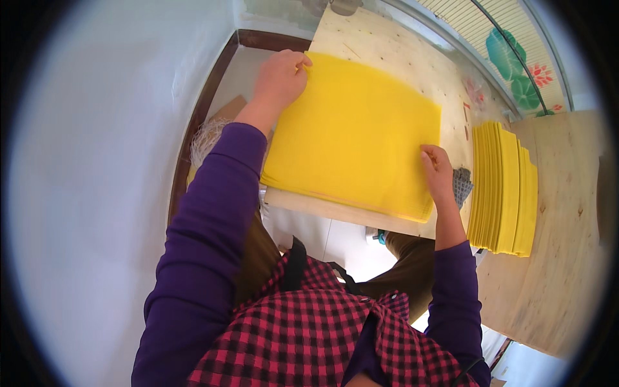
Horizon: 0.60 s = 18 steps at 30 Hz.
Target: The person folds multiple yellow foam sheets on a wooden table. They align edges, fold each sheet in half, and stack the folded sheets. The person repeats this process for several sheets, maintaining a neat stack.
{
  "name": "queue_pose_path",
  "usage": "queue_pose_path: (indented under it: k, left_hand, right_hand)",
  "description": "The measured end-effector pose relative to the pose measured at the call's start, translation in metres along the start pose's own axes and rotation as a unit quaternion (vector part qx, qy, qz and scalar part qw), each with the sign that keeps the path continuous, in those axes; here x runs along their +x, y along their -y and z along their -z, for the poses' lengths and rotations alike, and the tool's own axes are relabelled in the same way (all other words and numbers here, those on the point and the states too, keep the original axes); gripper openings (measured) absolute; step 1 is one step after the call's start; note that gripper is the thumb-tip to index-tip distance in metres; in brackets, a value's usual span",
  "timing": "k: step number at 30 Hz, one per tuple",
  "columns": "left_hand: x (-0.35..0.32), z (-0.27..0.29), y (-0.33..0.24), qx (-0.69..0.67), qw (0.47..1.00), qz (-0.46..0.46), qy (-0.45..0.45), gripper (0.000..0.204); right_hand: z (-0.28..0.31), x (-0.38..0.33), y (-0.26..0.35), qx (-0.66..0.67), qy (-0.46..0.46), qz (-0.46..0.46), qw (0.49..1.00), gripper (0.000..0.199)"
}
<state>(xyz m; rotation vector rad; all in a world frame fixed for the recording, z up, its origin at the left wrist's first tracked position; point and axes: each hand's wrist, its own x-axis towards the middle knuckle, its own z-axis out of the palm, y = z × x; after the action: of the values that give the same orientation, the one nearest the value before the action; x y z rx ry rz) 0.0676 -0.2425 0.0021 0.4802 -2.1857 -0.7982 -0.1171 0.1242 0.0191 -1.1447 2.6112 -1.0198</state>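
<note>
left hand [281,76]: fingers curled, pinching far left corner of the flat yellow rectangular sheet [354,132]
sheet: lies on pale plywood board [387,48], atop thin stack of like sheets
right hand [438,171]: fingers bent, gripping sheet's near right edge
right: stack of upright yellow sheets [503,187] on light wooden table [561,258], beside grey mesh piece [461,184]

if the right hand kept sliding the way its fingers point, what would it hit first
The right hand rests on the yellow sheet, fingers pointing up and away across it. Going straight on, it would cross bare sheet, then reach the plywood board; depth is hard to judge.
</note>
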Motion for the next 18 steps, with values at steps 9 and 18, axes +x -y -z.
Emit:
queue_pose_path:
  k: [9,18]
  left_hand:
    - [0.009,-0.004,0.012,-0.007,0.952,0.29,0.091,0.029]
    - [0.005,0.009,-0.018,0.109,0.958,0.248,0.09,0.028]
  right_hand:
    - [0.007,0.029,0.043,-0.029,0.007,0.062,0.998,0.022]
    - [-0.059,0.124,0.118,0.007,0.074,0.134,0.988,0.023]
